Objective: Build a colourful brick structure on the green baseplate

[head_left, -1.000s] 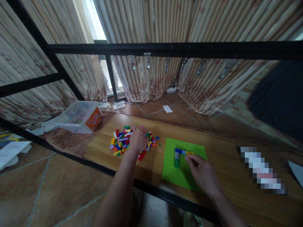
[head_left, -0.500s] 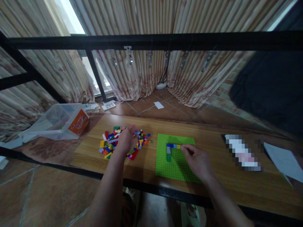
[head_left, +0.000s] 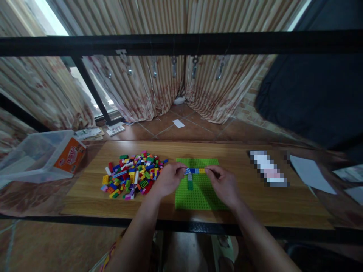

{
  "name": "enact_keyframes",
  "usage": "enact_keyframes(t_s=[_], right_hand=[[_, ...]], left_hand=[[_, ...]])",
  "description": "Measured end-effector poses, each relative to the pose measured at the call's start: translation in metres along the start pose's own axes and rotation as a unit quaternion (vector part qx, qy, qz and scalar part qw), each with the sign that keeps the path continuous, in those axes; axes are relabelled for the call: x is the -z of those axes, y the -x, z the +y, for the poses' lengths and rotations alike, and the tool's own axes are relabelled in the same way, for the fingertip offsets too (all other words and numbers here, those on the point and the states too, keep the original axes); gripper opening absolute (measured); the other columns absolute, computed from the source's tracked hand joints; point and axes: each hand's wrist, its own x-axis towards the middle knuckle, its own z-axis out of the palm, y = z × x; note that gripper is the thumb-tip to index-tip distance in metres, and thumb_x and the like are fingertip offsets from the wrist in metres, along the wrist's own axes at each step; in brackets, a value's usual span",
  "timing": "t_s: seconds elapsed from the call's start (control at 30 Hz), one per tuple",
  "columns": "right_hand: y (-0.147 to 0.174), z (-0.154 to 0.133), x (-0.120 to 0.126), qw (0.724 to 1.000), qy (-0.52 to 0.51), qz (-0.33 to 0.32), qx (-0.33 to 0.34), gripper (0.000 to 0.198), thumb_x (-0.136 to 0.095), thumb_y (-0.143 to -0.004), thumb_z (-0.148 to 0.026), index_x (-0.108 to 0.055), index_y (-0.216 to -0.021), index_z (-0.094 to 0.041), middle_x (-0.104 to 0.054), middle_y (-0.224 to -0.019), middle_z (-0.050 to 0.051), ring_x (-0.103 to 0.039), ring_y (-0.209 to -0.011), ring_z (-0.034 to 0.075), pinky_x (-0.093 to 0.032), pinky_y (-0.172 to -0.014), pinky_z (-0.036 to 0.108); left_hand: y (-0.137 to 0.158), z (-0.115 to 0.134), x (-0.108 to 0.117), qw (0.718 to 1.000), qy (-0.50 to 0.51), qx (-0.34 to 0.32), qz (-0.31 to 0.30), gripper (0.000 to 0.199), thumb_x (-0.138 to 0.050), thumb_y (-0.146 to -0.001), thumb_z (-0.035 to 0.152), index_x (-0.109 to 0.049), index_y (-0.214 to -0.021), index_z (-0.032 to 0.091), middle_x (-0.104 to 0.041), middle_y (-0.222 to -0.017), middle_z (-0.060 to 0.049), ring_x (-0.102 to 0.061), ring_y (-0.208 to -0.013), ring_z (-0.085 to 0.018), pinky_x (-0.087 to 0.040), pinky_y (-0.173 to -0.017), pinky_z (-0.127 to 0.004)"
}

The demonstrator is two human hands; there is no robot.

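A row of bricks (head_left: 196, 171), blue through yellow, sits on the far half of a green baseplate (head_left: 201, 198), midway between the desk's (head_left: 255, 204) left and right edges. A grey-and-green leg (head_left: 190, 183) runs from it toward the front edge. The left hand (head_left: 170, 179) has its grip closed on a blue brick (head_left: 187, 171) at the row's left end. The right hand's (head_left: 225, 185) fingertips meet the yellow end; whether they grip it, I cannot tell. A brick pile (head_left: 132, 177) lies toward the desk's left edge.

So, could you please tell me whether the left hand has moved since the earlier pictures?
Yes: against the tabletop, the left hand has moved rightward, from the brick pile to the green baseplate.
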Motion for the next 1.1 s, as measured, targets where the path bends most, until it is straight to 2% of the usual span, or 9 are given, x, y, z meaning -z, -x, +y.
enact_keyframes(t_s=[0.13,0.27,0.4,0.53,0.63,0.73,0.9,1.0,1.1], right_hand=[[0.0,0.005,0.002,0.999,-0.038,-0.007,-0.014,0.028,-0.052,-0.084,-0.039,-0.07,-0.092,-0.019,-0.073,-0.089,0.007,-0.066,-0.08,0.02,-0.05,-0.076,0.035],[0.004,0.006,-0.001,0.994,-0.082,-0.074,-0.016,0.03,-0.057,-0.082,-0.037,-0.068,-0.104,-0.02,-0.072,-0.098,0.007,-0.066,-0.082,0.019,-0.051,-0.077,0.033],[0.008,0.001,-0.007,0.985,-0.104,-0.138,-0.002,0.026,-0.055,-0.084,-0.032,-0.068,-0.104,-0.021,-0.072,-0.104,0.006,-0.066,-0.092,0.02,-0.05,-0.084,0.035],[0.009,-0.003,-0.015,0.983,-0.106,-0.147,-0.002,0.024,-0.054,-0.085,-0.031,-0.068,-0.102,-0.022,-0.073,-0.101,0.005,-0.066,-0.096,0.021,-0.049,-0.087,0.036],[0.011,-0.007,-0.025,0.984,-0.096,-0.147,0.002,0.023,-0.055,-0.084,-0.033,-0.068,-0.099,-0.022,-0.072,-0.097,0.005,-0.066,-0.091,0.021,-0.05,-0.085,0.036],[0.018,-0.015,-0.04,0.985,-0.072,-0.152,0.033,0.02,-0.055,-0.084,-0.032,-0.068,-0.097,-0.022,-0.072,-0.094,0.004,-0.066,-0.086,0.02,-0.05,-0.081,0.034],[0.032,-0.032,-0.069,0.974,-0.037,-0.188,0.119,0.017,-0.054,-0.087,-0.026,-0.067,-0.096,-0.023,-0.07,-0.092,0.003,-0.064,-0.083,0.018,-0.048,-0.077,0.03],[0.035,-0.04,-0.082,0.968,-0.002,-0.206,0.146,0.018,-0.052,-0.088,-0.024,-0.067,-0.097,-0.024,-0.068,-0.091,0.003,-0.063,-0.084,0.019,-0.048,-0.076,0.031],[0.034,-0.046,-0.093,0.964,0.017,-0.219,0.152,0.02,-0.05,-0.088,-0.021,-0.067,-0.099,-0.024,-0.068,-0.092,0.003,-0.063,-0.086,0.019,-0.048,-0.079,0.033]], left_hand=[[-0.003,0.004,-0.012,0.997,0.069,0.012,-0.02,0.023,-0.049,-0.088,0.028,-0.068,-0.096,0.017,-0.07,-0.082,-0.001,-0.063,-0.073,-0.013,-0.047,-0.065,-0.022],[-0.004,0.012,-0.022,0.994,0.104,0.005,-0.032,0.016,-0.057,-0.083,0.023,-0.067,-0.093,0.016,-0.071,-0.088,-0.003,-0.064,-0.08,-0.013,-0.049,-0.071,-0.022],[-0.003,0.013,-0.029,0.993,0.109,-0.015,-0.039,0.012,-0.057,-0.08,0.017,-0.066,-0.089,0.015,-0.07,-0.085,-0.003,-0.063,-0.077,-0.012,-0.049,-0.07,-0.023],[-0.001,0.009,-0.023,0.997,0.066,-0.023,-0.025,0.014,-0.056,-0.079,0.017,-0.067,-0.088,0.015,-0.07,-0.081,-0.002,-0.062,-0.074,-0.013,-0.049,-0.068,-0.023],[0.003,0.006,-0.004,1.0,0.022,-0.019,0.008,0.017,-0.054,-0.081,0.019,-0.068,-0.09,0.015,-0.07,-0.082,-0.002,-0.061,-0.071,-0.012,-0.047,-0.067,-0.022],[0.008,-0.001,0.03,0.994,-0.043,0.015,0.094,0.019,-0.051,-0.082,0.019,-0.069,-0.087,0.015,-0.07,-0.084,-0.003,-0.062,-0.076,-0.013,-0.046,-0.07,-0.022],[0.033,-0.03,0.092,0.928,-0.183,0.214,0.243,0.021,-0.053,-0.079,0.02,-0.07,-0.09,0.015,-0.072,-0.083,-0.007,-0.063,-0.077,-0.018,-0.044,-0.069,-0.026],[0.054,-0.048,0.118,0.889,-0.205,0.317,0.258,0.029,-0.052,-0.076,0.015,-0.07,-0.1,0.015,-0.073,-0.091,-0.008,-0.064,-0.084,-0.021,-0.044,-0.069,-0.026],[0.073,-0.059,0.132,0.875,-0.205,0.362,0.248,0.035,-0.052,-0.073,0.01,-0.07,-0.102,0.015,-0.073,-0.097,-0.01,-0.065,-0.089,-0.022,-0.043,-0.069,-0.026]])
